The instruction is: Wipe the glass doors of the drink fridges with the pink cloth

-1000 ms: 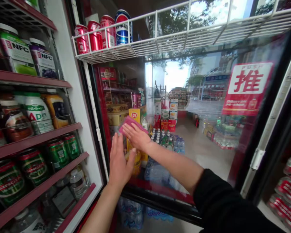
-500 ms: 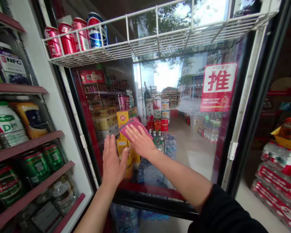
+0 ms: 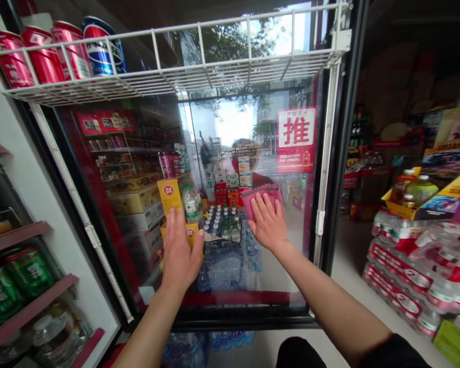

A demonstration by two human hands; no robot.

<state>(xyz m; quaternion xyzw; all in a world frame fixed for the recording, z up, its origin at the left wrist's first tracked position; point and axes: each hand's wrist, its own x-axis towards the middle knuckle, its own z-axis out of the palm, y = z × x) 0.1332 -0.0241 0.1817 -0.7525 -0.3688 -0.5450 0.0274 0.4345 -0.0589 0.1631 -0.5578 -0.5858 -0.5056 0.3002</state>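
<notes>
Right hand [image 3: 266, 222] has slid over to the right, away from the other hand, and the pink cloth [image 3: 261, 197] went along with it. The whole view has turned too, so less of the fridge shelves shows on the left and more of the shop shows on the right.

The right hand lies flat on the cloth with its fingers [image 3: 266, 207] spread a little, holding the cloth against the glass door [image 3: 287, 266] near the middle of the picture. The top of the cloth sticks out past the fingertips. The left hand [image 3: 180, 253] is open and a bit lower, with its palm toward the glass and its fingers close together. It holds nothing. The two hands are near each other but do not touch.

A white wire rack [image 3: 168, 71] at the top holds red cans [image 3: 42, 53] and a blue Pepsi can [image 3: 101, 46] at the upper left. A red and white push sign [image 3: 296, 139] is on the glass, just above the cloth. Behind the glass are a yellow box [image 3: 169, 197] and small bottles [image 3: 220, 230]. At the lower right, packs of water bottles [image 3: 406, 271] sit on the floor [image 3: 352, 255].
</notes>
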